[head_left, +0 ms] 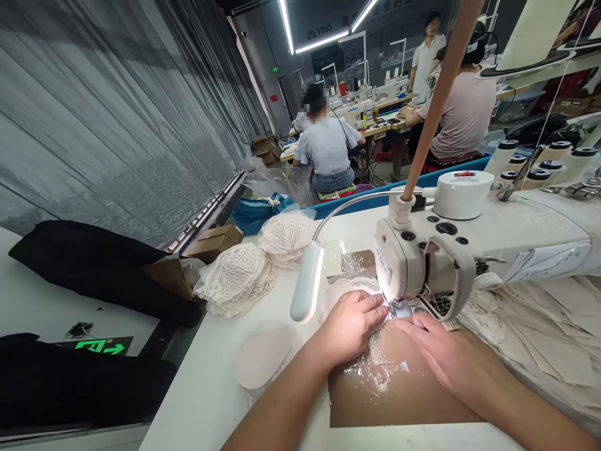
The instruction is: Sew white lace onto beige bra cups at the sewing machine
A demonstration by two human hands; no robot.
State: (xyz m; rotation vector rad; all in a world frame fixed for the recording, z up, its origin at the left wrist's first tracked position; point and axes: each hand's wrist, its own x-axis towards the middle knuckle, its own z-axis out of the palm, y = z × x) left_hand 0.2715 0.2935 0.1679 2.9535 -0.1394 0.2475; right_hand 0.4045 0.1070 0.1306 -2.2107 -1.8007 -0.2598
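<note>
Under the lit needle area of the white sewing machine [399, 263], a pale lace-edged fabric piece [345, 291] lies on the bed. My left hand [357, 319] is on the left of the needle, fingers together and pressed on the fabric edge. To the right, my right hand [429, 341] has its fingers drawn together close to the presser foot; what lies under them is too small to name. A brown board covered with clear film [404, 401] extends below both hands. The needle tip is hidden.
Lace stacks [237, 279] stand left of the lamp [307, 282]. Beige oval pieces [263, 357] lie near the left table edge. More beige pieces [549, 326] are heaped at right, below the machine arm. Thread cones [535, 178] stand behind. People work at machines farther back.
</note>
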